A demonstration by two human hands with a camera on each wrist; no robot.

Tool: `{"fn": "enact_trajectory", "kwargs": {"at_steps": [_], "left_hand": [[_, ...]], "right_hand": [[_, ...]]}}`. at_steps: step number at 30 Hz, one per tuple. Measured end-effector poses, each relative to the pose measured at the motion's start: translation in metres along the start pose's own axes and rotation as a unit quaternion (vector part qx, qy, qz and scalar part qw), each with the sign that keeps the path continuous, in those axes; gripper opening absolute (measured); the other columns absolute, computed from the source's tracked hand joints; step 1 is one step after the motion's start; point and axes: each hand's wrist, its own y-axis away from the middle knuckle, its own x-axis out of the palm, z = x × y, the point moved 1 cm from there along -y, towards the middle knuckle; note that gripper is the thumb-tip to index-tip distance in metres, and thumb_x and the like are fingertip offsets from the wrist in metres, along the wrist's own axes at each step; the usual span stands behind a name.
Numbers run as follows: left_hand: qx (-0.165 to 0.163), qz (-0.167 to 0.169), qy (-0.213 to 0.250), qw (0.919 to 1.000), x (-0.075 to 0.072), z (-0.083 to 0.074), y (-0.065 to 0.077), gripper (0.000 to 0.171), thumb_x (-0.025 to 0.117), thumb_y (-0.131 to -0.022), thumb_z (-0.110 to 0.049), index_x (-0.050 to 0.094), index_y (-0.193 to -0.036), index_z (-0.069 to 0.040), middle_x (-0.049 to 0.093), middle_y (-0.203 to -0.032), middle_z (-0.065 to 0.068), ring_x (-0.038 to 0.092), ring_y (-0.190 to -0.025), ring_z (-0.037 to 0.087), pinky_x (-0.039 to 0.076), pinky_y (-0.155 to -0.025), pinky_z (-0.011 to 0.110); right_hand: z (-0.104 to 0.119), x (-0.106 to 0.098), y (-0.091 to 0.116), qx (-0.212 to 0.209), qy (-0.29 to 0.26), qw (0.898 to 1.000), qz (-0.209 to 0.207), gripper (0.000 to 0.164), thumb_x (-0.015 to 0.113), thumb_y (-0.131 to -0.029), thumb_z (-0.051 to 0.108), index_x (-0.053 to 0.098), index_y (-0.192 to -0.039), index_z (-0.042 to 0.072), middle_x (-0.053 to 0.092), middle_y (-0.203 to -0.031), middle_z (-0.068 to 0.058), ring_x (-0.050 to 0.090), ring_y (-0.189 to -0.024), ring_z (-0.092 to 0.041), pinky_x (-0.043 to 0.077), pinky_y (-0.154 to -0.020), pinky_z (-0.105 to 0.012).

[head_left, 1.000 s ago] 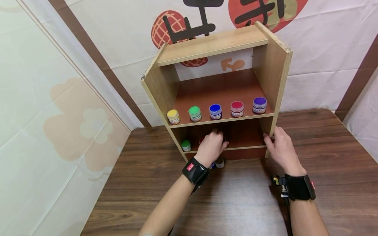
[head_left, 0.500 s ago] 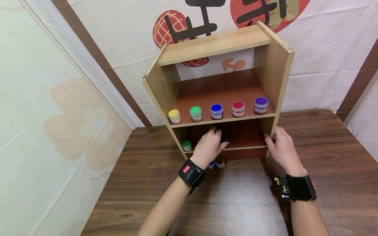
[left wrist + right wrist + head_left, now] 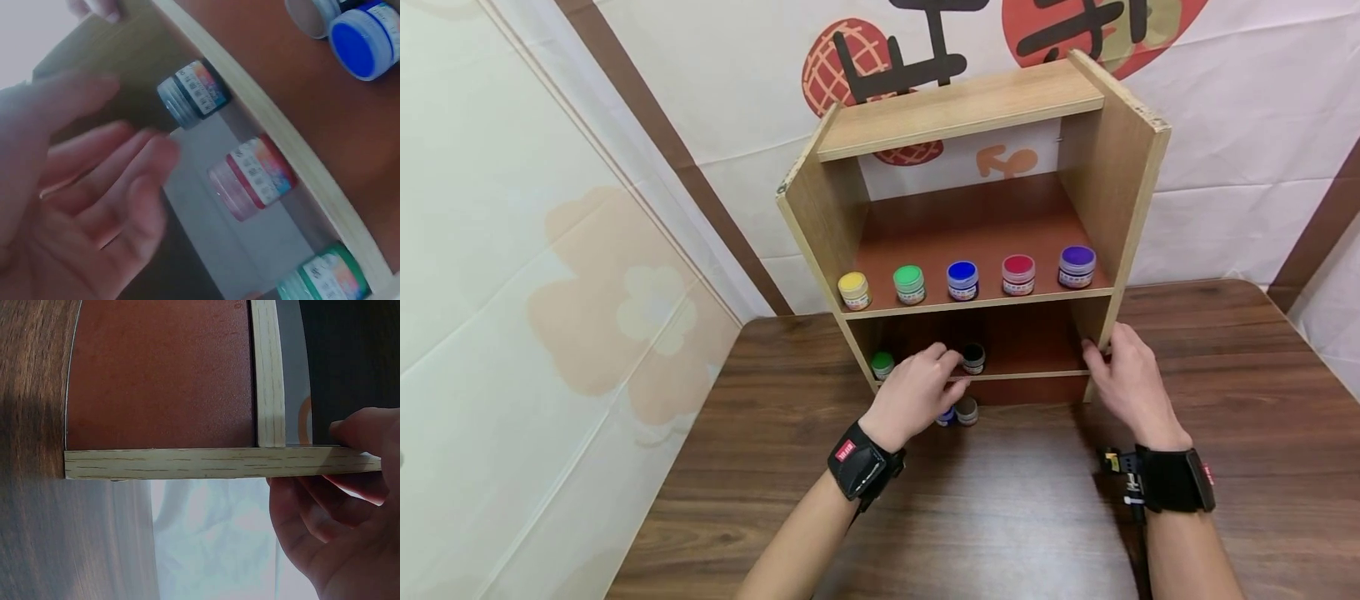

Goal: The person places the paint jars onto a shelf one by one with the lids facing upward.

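My left hand (image 3: pixel 913 392) hovers at the front of the lower shelf, its fingers loosely bent with nothing in them. In the left wrist view it is apart from a black paint jar (image 3: pixel 194 94), a red paint jar (image 3: pixel 253 178) and a green paint jar (image 3: pixel 328 278), all standing on that shelf. The hand hides the red jar in the head view. My right hand (image 3: pixel 1127 383) grips the right side panel (image 3: pixel 219 462) of the wooden shelf unit, thumb inside and fingers outside. Before the unit's base lie a blue jar (image 3: pixel 362 44) and a grey-brown-lidded jar (image 3: pixel 967 411).
Along the upper shelf's front edge stand a yellow jar (image 3: pixel 853 291), a green one, a blue one, a red one and a purple jar (image 3: pixel 1077 267). The unit stands on a brown wooden table (image 3: pixel 1000 508), with a printed cloth (image 3: pixel 1225 125) behind it.
My left hand has drawn back from inside the lower shelf toward the front left, uncovering the black jar. My right hand keeps its grip on the panel. The head view has shifted slightly.
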Motion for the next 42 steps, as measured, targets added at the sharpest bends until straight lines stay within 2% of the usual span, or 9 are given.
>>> {"fn": "enact_trajectory", "kwargs": {"at_steps": [4, 7, 10, 14, 18, 24, 34, 42], "left_hand": [[0.002, 0.076, -0.001, 0.9971, 0.008, 0.006, 0.009, 0.029, 0.066, -0.090, -0.032, 0.068, -0.109, -0.010, 0.065, -0.090, -0.001, 0.061, -0.074, 0.009, 0.051, -0.065, 0.020], [-0.016, 0.103, 0.008, 0.9945, 0.019, 0.012, 0.017, 0.031, 0.067, -0.089, -0.034, 0.067, -0.111, -0.012, 0.067, -0.095, -0.001, 0.062, -0.077, 0.009, 0.053, -0.068, 0.023], [-0.040, 0.101, 0.018, 0.9939, 0.031, 0.020, 0.026, 0.031, 0.068, -0.089, -0.033, 0.067, -0.112, -0.012, 0.066, -0.097, 0.000, 0.060, -0.077, 0.010, 0.051, -0.066, 0.024], [-0.059, 0.076, 0.009, 0.9953, 0.044, 0.027, 0.034, 0.031, 0.068, -0.088, -0.029, 0.066, -0.112, -0.011, 0.064, -0.098, 0.002, 0.062, -0.081, 0.013, 0.051, -0.068, 0.027], [-0.063, 0.061, -0.004, 0.9962, 0.055, 0.032, 0.038, 0.033, 0.068, -0.087, -0.028, 0.065, -0.115, -0.012, 0.065, -0.101, 0.004, 0.063, -0.088, 0.015, 0.053, -0.072, 0.031], [-0.063, 0.065, -0.008, 0.9958, 0.068, 0.030, 0.039, 0.038, 0.068, -0.088, -0.033, 0.061, -0.121, -0.015, 0.064, -0.100, 0.003, 0.063, -0.088, 0.017, 0.052, -0.070, 0.032], [-0.069, 0.063, -0.043, 0.9947, 0.076, 0.022, 0.042, 0.041, 0.065, -0.090, -0.035, 0.058, -0.129, -0.023, 0.062, -0.100, 0.003, 0.065, -0.087, 0.018, 0.051, -0.064, 0.032], [-0.067, 0.065, -0.052, 0.9943, 0.081, 0.021, 0.042, 0.039, 0.064, -0.090, -0.036, 0.059, -0.125, -0.022, 0.061, -0.097, 0.004, 0.065, -0.082, 0.018, 0.050, -0.062, 0.032]], "right_hand": [[0.000, -0.002, 0.000, 0.003, -0.001, 1.000, 0.002, 0.029, 0.053, -0.095, 0.007, 0.053, -0.119, -0.009, 0.056, -0.105, -0.027, 0.058, -0.089, -0.040, 0.046, -0.071, -0.054], [0.000, -0.002, 0.000, 0.004, -0.002, 1.000, 0.006, 0.030, 0.053, -0.095, 0.007, 0.052, -0.121, -0.008, 0.056, -0.106, -0.027, 0.058, -0.090, -0.040, 0.046, -0.072, -0.055], [0.000, -0.002, 0.001, 0.002, -0.002, 1.000, 0.008, 0.031, 0.054, -0.095, 0.008, 0.052, -0.121, -0.008, 0.056, -0.106, -0.027, 0.058, -0.090, -0.040, 0.046, -0.072, -0.055], [-0.001, -0.002, 0.001, 0.002, -0.003, 1.000, 0.008, 0.031, 0.054, -0.095, 0.008, 0.052, -0.122, -0.008, 0.056, -0.106, -0.027, 0.058, -0.089, -0.040, 0.046, -0.071, -0.054], [-0.001, -0.002, 0.001, 0.004, -0.003, 1.000, 0.011, 0.032, 0.053, -0.096, 0.008, 0.052, -0.124, -0.008, 0.056, -0.107, -0.027, 0.058, -0.089, -0.040, 0.047, -0.071, -0.054], [-0.001, -0.002, 0.001, 0.009, -0.002, 1.000, 0.015, 0.032, 0.053, -0.096, 0.009, 0.052, -0.123, -0.009, 0.056, -0.107, -0.028, 0.057, -0.090, -0.040, 0.046, -0.071, -0.054], [0.001, -0.001, 0.001, 0.004, -0.002, 1.000, 0.007, 0.030, 0.053, -0.095, 0.008, 0.053, -0.121, -0.008, 0.056, -0.106, -0.027, 0.058, -0.089, -0.040, 0.046, -0.071, -0.054], [0.001, -0.002, 0.001, 0.006, -0.001, 1.000, 0.008, 0.029, 0.054, -0.095, 0.008, 0.053, -0.119, -0.008, 0.056, -0.104, -0.026, 0.057, -0.087, -0.038, 0.045, -0.069, -0.052]]}}
